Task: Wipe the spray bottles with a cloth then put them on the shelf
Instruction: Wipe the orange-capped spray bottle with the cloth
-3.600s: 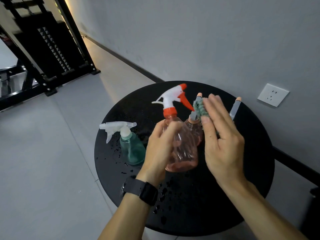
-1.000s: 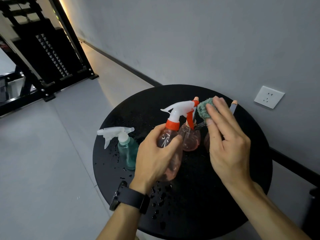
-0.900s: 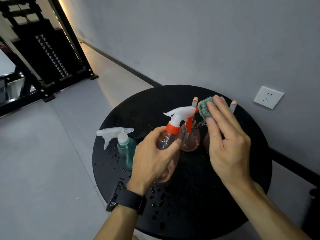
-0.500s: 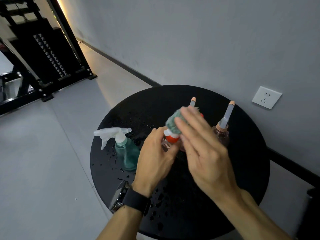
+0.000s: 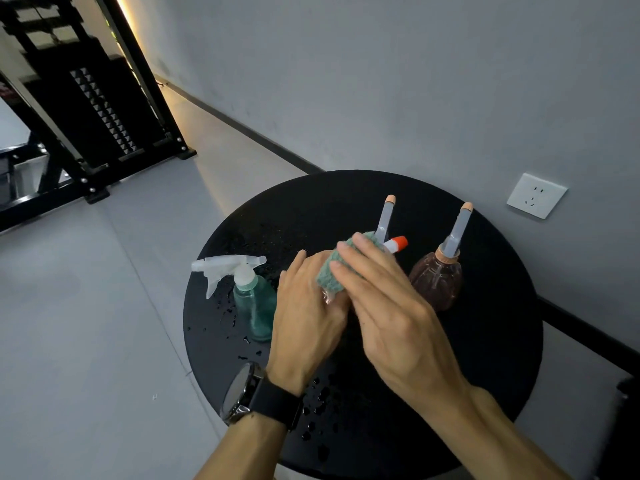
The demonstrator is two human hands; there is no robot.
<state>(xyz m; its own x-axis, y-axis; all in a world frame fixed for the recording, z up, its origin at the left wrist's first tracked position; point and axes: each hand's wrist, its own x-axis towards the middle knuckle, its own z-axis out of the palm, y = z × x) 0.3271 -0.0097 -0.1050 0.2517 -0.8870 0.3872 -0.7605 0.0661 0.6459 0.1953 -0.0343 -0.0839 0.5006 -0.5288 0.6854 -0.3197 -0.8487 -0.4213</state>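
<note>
grey wall point(image 5: 381, 81) with white socket point(image 5: 536, 195), pale floor point(image 5: 86, 306), black rack point(image 5: 86, 109), round black table point(image 5: 485, 341)

A bare indoor room, its kind unclear: grey wall point(image 5: 415, 81) with a socket point(image 5: 536, 195) at right, pale floor point(image 5: 86, 323), a round black table point(image 5: 485, 358) near, black metal rack point(image 5: 86, 109) far left.

Right hand point(image 5: 388, 306) has brought the cloth point(image 5: 334, 268) down over the bottle's trigger head

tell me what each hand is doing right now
Left hand: grips the pink clear spray bottle with orange nozzle.
Right hand: fingers straight, presses the green fuzzy cloth on it.
</note>
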